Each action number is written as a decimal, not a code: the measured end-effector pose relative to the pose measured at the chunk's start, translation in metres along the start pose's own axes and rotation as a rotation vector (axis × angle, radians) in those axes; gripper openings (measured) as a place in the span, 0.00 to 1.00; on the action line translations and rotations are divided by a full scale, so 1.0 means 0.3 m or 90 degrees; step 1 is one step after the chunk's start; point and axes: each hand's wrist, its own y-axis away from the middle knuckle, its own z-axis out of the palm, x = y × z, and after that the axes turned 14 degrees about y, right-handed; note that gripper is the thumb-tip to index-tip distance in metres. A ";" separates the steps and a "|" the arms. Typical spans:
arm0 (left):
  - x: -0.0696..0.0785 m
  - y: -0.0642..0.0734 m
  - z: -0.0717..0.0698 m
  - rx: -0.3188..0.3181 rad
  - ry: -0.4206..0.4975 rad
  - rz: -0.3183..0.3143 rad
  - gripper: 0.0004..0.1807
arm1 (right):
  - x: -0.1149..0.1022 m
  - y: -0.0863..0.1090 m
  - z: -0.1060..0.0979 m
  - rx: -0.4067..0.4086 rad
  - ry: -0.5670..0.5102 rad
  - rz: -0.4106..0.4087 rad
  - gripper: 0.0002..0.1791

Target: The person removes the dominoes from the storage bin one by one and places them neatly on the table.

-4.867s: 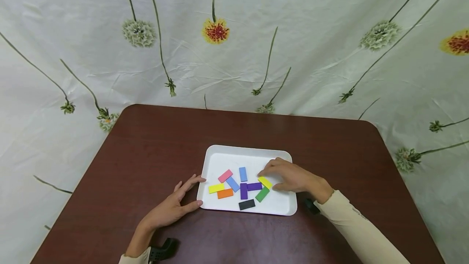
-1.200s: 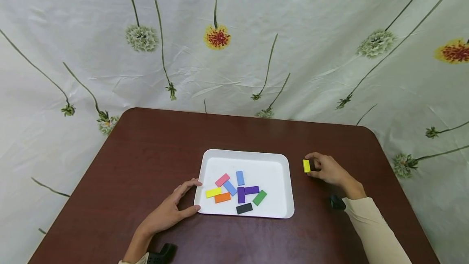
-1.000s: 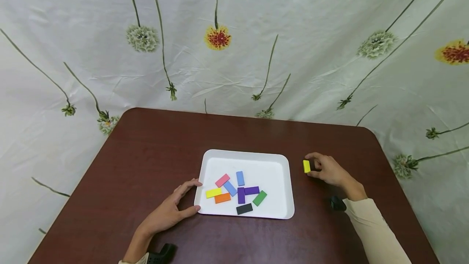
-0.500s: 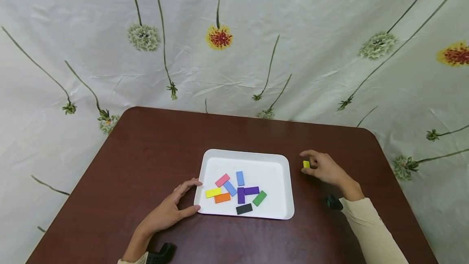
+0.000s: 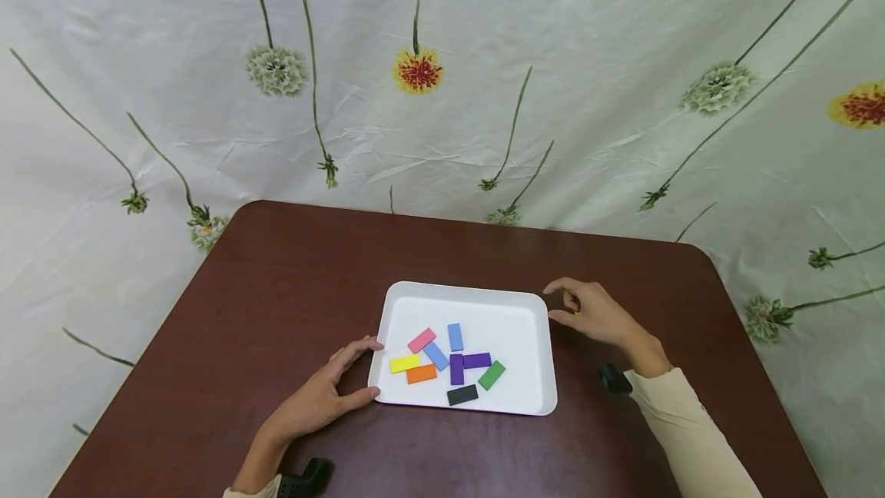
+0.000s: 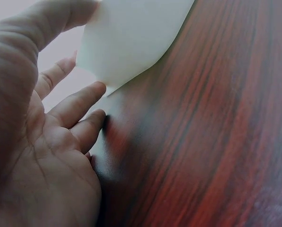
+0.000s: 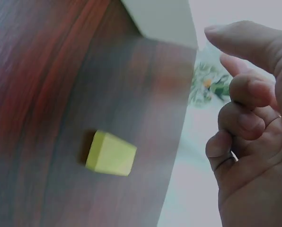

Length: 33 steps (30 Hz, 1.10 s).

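Observation:
My left hand (image 5: 321, 394) touches the left rim of a white tray (image 5: 512, 329), thumb on the near corner and fingers further up; the left wrist view shows the fingertips at the tray's edge (image 6: 131, 38). Beside the tray's right rim, my right hand (image 5: 598, 317) holds nothing, its thumb and index finger spread and the other fingers curled. A yellow rectangular block (image 7: 113, 155) stands upright on the table, apart from this hand; in the head view the hand hides nearly all of it. In the tray lie flat blocks, including a green one (image 5: 492, 375) and a black one (image 5: 462, 395).
Other blocks in the tray are pink (image 5: 422, 340), orange (image 5: 422, 373), yellow (image 5: 404, 363), blue (image 5: 455, 336) and purple (image 5: 477, 360). The brown table (image 5: 311, 267) has rounded far corners. Behind it hangs a white flowered cloth (image 5: 608, 60).
My right hand took a yellow block out of the tray, stood it on the table to the right and let go. It has since moved left to the tray's rim. The left hand stays put.

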 end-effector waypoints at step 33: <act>-0.010 -0.002 0.005 0.001 -0.004 0.008 0.34 | -0.274 -0.195 0.125 -0.152 0.024 -0.109 0.18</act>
